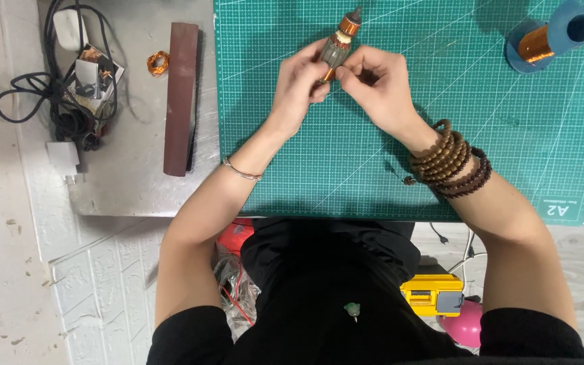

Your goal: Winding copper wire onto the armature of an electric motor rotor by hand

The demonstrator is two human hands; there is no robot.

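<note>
I hold a small motor armature over the green cutting mat, up toward twelve o'clock of the mat's left half. My left hand has its grip closed around the armature's grey core, fingers wrapped from the nine o'clock side. My right hand pinches the lower end of the same piece from three o'clock, fingertips closed on it and touching those of the left. The copper end and shaft stick out at twelve o'clock, tilted slightly right.

A thin bangle sits on my left wrist; dark wooden beads wrap my right one. At about two o'clock from my hands, well apart, a blue spool of copper wire lies on the mat. Off the mat at nine o'clock, a long brown strip lies on the desk, with a small coil of copper wire just beside it and black cables farther out.
</note>
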